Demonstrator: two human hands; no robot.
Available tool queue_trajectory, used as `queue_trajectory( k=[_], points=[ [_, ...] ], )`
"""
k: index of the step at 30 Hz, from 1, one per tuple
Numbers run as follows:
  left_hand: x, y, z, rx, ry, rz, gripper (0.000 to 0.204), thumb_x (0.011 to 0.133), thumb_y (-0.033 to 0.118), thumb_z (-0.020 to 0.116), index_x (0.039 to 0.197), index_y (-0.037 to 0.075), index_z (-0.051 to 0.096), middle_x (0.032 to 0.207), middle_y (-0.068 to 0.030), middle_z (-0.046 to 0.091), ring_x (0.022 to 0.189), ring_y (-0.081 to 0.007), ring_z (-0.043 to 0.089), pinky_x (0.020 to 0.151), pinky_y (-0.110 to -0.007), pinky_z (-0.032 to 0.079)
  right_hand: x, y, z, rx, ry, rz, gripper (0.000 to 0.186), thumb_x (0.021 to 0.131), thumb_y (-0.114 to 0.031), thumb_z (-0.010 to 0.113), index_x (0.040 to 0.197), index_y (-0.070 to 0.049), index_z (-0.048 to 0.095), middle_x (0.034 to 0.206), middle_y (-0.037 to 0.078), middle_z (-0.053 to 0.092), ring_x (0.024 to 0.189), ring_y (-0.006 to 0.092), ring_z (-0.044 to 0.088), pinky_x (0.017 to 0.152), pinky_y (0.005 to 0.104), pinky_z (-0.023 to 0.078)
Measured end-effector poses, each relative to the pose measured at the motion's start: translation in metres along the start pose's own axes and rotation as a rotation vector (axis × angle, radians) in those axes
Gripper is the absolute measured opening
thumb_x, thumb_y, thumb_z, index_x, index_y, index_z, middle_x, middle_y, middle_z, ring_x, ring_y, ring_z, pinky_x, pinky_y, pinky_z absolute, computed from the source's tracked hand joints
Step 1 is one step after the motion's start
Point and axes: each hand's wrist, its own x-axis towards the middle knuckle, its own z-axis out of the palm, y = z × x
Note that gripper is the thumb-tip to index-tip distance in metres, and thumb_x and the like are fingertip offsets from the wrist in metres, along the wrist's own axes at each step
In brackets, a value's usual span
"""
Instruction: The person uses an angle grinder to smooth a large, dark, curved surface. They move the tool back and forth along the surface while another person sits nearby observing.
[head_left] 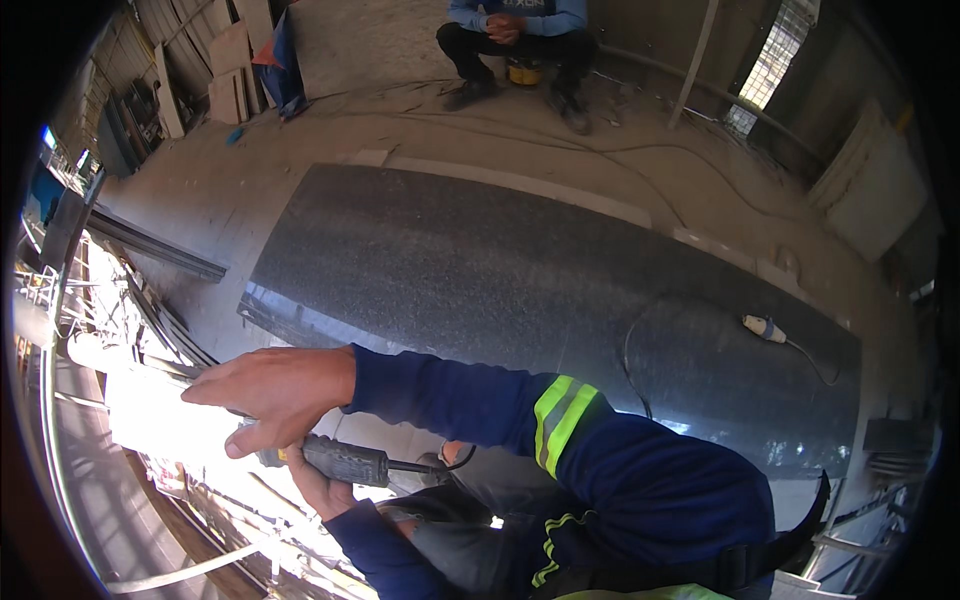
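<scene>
My left hand is wrapped round the grey body of a corded power tool, seemingly an angle grinder, low at the left. Above its front end, my right hand reaches across with the fingers stretched out and the thumb apart. That hand covers most of the tool head, so any disc there is hidden in glare. A dark cord leaves the tool's rear toward my legs. Beyond my arms lies a large, dark, polished stone slab.
A pale cable connector and its cord rest on the slab. Across from me, a person sits with clasped hands. Cables cross the dusty floor. Boards lean at the far left; metal bars lie nearer.
</scene>
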Motion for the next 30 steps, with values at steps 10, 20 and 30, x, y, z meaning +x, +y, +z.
queue_trajectory(
  k=[10, 20, 30],
  points=[
    [-0.019, 0.0, 0.04, 0.005, -0.015, -0.036, 0.026, 0.096, 0.031, 0.072, 0.105, 0.009, 0.06, 0.09, -0.0048, 0.058, 0.084, -0.0192, 0.062, 0.077, -0.037, 0.057, -0.033, 0.022, -0.015, 0.039, 0.049, 0.032, 0.071, 0.095, -0.036, 0.072, 0.149, 0.006, 0.055, 0.139, 0.028, 0.065, 0.125, 0.0402, 0.065, 0.103, 0.0457, 0.053],
    [-0.036, -0.022, 0.048, -0.001, -0.124, 0.176, 0.039, 0.101, 0.036, 0.07, 0.123, 0.005, 0.061, 0.107, -0.0093, 0.066, 0.098, -0.0215, 0.069, 0.081, -0.039, 0.059, -0.066, -0.05, -0.039, 0.015, 0.019, -0.055, 0.059, 0.097, -0.033, 0.074, 0.14, 0.006, 0.064, 0.131, 0.024, 0.071, 0.118, 0.0385, 0.069, 0.099, 0.0425, 0.055],
    [-0.017, -0.015, 0.035, -0.055, -0.098, -0.039, 0.033, 0.092, 0.026, 0.076, 0.112, 0.003, 0.063, 0.089, -0.0097, 0.067, 0.079, -0.0251, 0.07, 0.07, -0.039, 0.06, -0.155, -0.089, -0.087, -0.209, 0.139, 0.201, 0.065, 0.094, -0.039, 0.078, 0.149, -0.009, 0.062, 0.146, 0.02, 0.065, 0.13, 0.0376, 0.065, 0.103, 0.0442, 0.055]
  ],
)
